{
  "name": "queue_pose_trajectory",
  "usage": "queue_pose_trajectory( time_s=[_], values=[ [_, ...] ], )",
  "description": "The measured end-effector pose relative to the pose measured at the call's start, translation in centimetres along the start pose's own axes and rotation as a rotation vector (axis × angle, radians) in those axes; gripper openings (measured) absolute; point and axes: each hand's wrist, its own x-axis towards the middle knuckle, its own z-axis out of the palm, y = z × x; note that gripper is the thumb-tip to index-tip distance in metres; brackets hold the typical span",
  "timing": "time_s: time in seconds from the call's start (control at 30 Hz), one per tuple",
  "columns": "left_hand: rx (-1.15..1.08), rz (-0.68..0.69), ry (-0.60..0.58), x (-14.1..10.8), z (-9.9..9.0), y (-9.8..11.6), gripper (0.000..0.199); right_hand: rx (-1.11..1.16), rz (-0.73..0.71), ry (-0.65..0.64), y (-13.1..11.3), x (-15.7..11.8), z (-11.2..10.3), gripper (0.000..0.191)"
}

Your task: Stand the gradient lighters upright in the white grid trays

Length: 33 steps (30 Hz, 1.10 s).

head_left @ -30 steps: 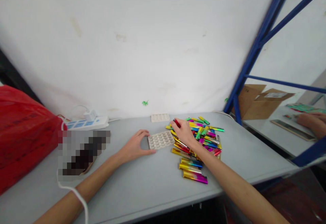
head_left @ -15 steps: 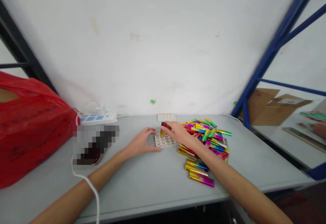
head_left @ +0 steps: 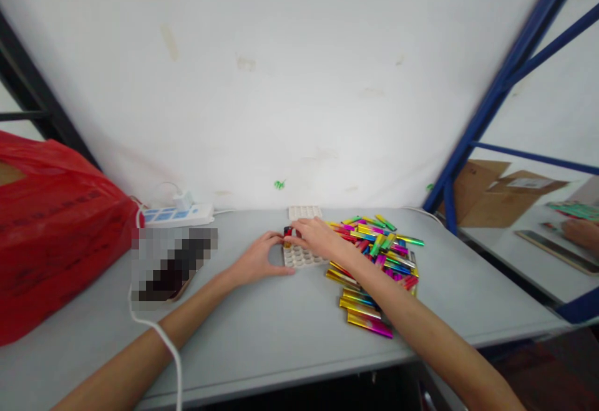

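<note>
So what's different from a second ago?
The right hand moved left from the shiny pile to the tray, bringing a red-topped stick to its far left corner. I can't tell if that hand has let go. The left hand stayed curved around the tray's left end; the pile stayed put.

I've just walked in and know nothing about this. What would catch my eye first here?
Probably the heap of shiny, many-coloured pieces on the table, right of the pale tray. Next, the big red plastic bag at the far left. Then the hands at the tray: the left hand at its left edge, the right hand over its far side.
</note>
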Motion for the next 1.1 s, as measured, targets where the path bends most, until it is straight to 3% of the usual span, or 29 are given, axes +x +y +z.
queue_pose_trajectory(
  time_s=[0.13, 0.27, 0.4, 0.5, 0.6, 0.77, 0.93, 1.1],
  values=[
    [0.002, 0.024, -0.009, -0.1, -0.1, 0.2, 0.068, 0.074, 0.008, 0.068, -1.2, -3.7, -4.4, 0.024],
    [0.012, 0.015, -0.031, -0.1, -0.3, 0.5, 0.069, 0.083, 0.02, 0.0, -2.8, -12.0, -7.3, 0.019],
    [0.028, 0.014, -0.043, -0.1, -0.3, 0.4, 0.071, 0.008, 0.128, 0.01, -4.0, -21.2, -6.3, 0.016],
    [0.037, 0.026, -0.046, -0.1, -0.3, 0.3, 0.07, -0.032, 0.198, 0.067, -4.1, -25.4, -4.0, 0.019],
    [0.046, 0.029, -0.051, -0.1, -0.4, 0.3, 0.069, -0.057, 0.234, 0.148, -3.8, -26.7, -1.6, 0.028],
    [0.059, 0.02, -0.057, -0.2, -0.4, 0.4, 0.069, -0.052, 0.242, 0.231, -3.5, -25.9, 0.4, 0.028],
    [0.055, 0.022, -0.05, -0.2, -0.3, 0.4, 0.07, 0.168, 0.298, 0.256, -3.8, -25.6, -0.4, 0.022],
    [0.036, 0.028, -0.043, -0.2, -0.3, 0.3, 0.069, 0.57, 0.497, 0.32, -3.9, -24.4, -1.5, 0.022]
  ],
)
